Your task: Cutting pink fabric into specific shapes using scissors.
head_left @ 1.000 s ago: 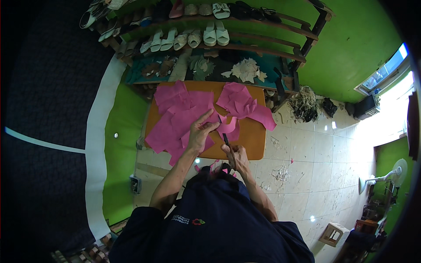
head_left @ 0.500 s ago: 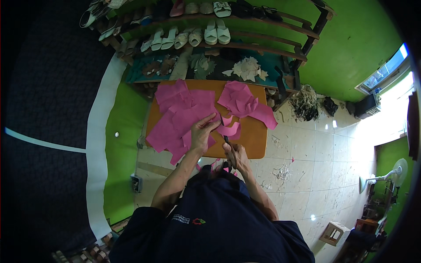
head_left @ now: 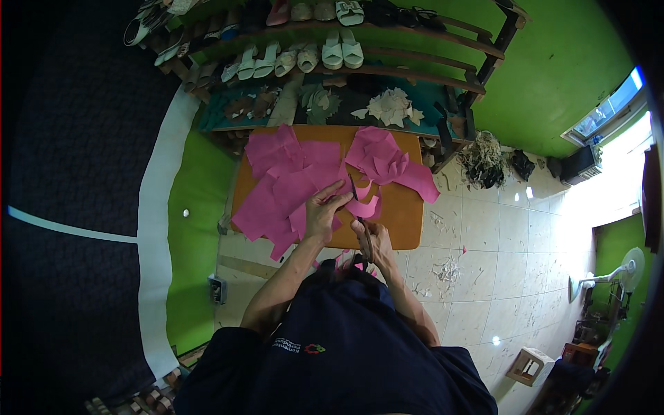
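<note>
My left hand is closed on the edge of a pink sheet, fingertips pinching it near its right side. In my right hand is a pair of scissors, its handles wrapped by the fingers. The dark blades point away from me and meet the pink material just right of my left fingertips. A curled pink strip hangs beside the blades. Left of my left hand, several overlapping pink pieces are spread out. Another heap of pink pieces lies to the far right.
The pink pieces lie on an orange-brown table. Beyond it stands a wooden rack with sandals and offcuts. Scraps litter the tiled floor on the right, with a fan and a stool farther off. A green wall runs along the left.
The scissors and both hands have shifted only slightly. More of a dark blade now shows beside my left fingertips, against the pink material. The view has moved a little.
</note>
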A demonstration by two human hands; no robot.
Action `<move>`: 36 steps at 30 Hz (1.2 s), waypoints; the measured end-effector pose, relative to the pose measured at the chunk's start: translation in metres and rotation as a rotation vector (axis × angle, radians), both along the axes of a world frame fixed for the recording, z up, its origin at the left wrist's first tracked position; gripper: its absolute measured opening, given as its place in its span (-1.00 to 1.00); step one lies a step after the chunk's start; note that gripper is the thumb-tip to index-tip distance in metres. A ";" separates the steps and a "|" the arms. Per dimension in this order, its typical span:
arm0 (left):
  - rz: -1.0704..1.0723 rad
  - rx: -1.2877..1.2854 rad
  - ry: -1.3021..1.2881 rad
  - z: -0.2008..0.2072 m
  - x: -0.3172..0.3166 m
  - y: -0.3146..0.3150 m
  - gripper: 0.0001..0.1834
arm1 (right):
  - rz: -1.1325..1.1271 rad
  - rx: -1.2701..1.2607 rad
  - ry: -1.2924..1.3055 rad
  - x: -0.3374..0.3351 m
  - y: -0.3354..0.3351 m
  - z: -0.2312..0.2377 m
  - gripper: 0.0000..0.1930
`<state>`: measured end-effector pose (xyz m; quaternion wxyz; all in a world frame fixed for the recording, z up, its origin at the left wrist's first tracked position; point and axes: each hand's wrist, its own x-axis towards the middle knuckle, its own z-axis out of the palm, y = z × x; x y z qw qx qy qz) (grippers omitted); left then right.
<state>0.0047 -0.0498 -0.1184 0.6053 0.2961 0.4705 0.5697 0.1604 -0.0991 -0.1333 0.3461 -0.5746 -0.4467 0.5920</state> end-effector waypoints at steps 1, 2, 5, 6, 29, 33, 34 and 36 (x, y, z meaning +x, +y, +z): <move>0.012 -0.008 -0.008 0.002 0.002 0.000 -0.51 | -0.029 0.038 0.001 -0.001 0.000 0.000 -0.37; 0.024 -0.015 -0.017 0.004 0.003 0.000 -0.49 | -0.057 0.076 0.002 -0.001 0.000 -0.001 -0.36; 0.017 -0.012 -0.045 0.003 0.003 0.002 -0.49 | -0.047 0.077 -0.026 -0.001 0.001 0.002 -0.35; 0.018 -0.012 -0.043 0.003 0.002 0.003 -0.49 | -0.045 0.076 -0.025 0.000 0.002 0.004 -0.35; -0.039 0.047 -0.037 -0.002 -0.002 0.017 -0.50 | -0.012 0.029 0.045 -0.001 0.013 0.000 -0.42; -0.022 0.029 -0.073 0.002 0.000 0.018 -0.48 | -0.034 0.077 0.000 -0.002 0.015 -0.004 -0.39; -0.022 0.029 -0.072 0.004 0.000 0.018 -0.48 | -0.032 0.065 -0.020 -0.002 0.015 0.000 -0.37; -0.036 0.019 -0.067 0.008 -0.001 0.018 -0.47 | -0.029 0.053 -0.040 -0.002 0.016 0.001 -0.36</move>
